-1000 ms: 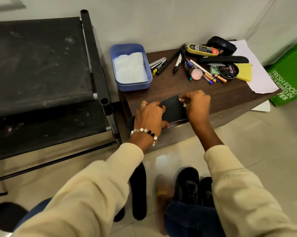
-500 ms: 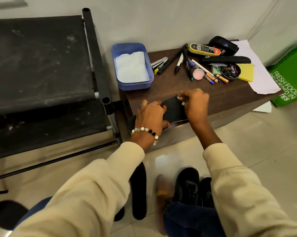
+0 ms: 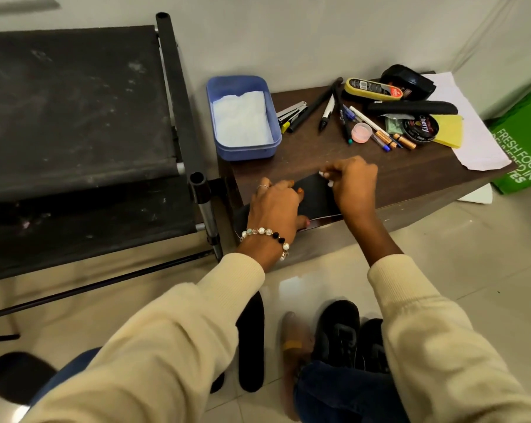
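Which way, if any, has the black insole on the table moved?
No. The black insole still overhangs the front edge of the table, in the same spot below the blue tub.

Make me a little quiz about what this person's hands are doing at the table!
1. True or false: the left hand grips the black insole at the near edge of the table.
2. What lies in the blue tub? A) water B) white tissue C) coins
3. Fill in: the small white piece is pinched by the ___ hand.

Key: 1. true. 2. B. 3. right hand.
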